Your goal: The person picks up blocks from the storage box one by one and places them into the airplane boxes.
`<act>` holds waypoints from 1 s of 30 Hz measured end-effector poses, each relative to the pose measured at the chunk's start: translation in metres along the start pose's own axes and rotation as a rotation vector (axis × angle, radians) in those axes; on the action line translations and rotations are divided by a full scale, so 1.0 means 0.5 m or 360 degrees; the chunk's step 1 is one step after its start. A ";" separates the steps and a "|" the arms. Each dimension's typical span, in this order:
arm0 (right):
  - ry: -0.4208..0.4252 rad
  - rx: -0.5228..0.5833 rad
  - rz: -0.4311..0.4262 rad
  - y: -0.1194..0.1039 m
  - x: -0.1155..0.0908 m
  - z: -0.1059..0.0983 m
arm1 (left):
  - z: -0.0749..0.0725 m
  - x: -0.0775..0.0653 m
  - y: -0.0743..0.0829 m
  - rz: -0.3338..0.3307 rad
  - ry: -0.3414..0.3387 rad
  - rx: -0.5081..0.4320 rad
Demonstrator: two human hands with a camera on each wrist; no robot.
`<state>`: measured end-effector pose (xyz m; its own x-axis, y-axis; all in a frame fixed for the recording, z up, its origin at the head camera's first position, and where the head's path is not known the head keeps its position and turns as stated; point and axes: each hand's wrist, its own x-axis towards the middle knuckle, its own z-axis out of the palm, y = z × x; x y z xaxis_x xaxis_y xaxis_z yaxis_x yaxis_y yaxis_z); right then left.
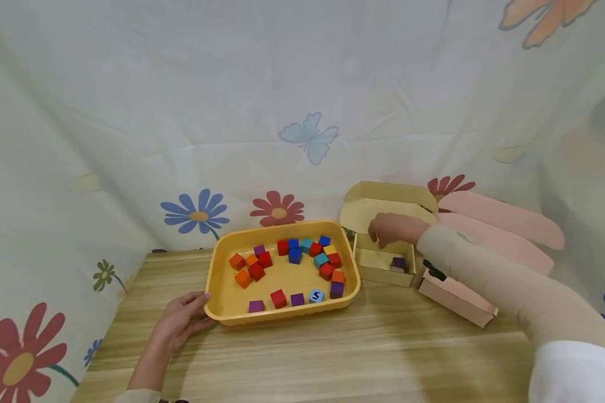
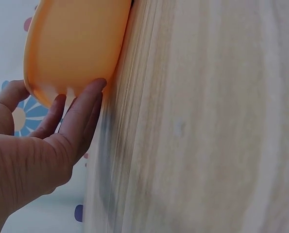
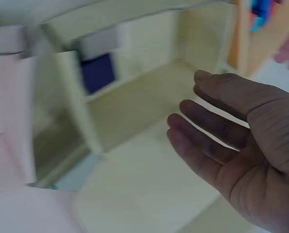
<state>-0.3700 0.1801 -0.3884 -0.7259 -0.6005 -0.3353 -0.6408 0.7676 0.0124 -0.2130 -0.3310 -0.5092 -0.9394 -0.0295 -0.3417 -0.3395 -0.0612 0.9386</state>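
My left hand [image 1: 184, 319] holds the near left corner of a yellow plastic tray [image 1: 217, 282], thumb at the rim and fingers against the outer wall [image 2: 76, 53]. Colored cubes, among them a red cube [image 1: 278, 299] and a light blue cube [image 1: 316, 295] with a dark figure, lie scattered in the tray. Over an open pale yellow cardboard box [image 1: 383, 276] hovers my right hand [image 1: 395, 228], fingers loosely bent and nothing between them. Inside that box a purple cube [image 1: 398, 264] sits at the right end; the right wrist view shows it too [image 3: 98, 74].
Right of the yellow box stands an open pink cardboard box [image 1: 459, 296], its lid [image 1: 504, 224] tipped back; my right forearm covers part of it. A wooden table [image 1: 302, 358] carries everything. Behind it hangs a white curtain [image 1: 232, 112] printed with flowers and butterflies.
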 end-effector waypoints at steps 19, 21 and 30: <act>0.0222 0.0268 -0.0193 -0.195 0.159 -0.083 | -0.005 -0.009 0.000 -0.0026 0.0022 0.0041; 0.0201 0.0298 -0.0169 -0.211 0.182 -0.073 | -0.006 -0.010 -0.002 -0.0037 0.0021 0.0034; 0.0179 0.0315 -0.0140 -0.259 0.255 -0.021 | -0.001 -0.004 0.003 -0.0019 0.0021 0.0039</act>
<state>-0.3822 0.0017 -0.4230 -0.6997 -0.6798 -0.2197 -0.6495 0.7334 -0.2007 -0.2114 -0.3317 -0.5071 -0.9345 -0.0419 -0.3534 -0.3520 -0.0373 0.9353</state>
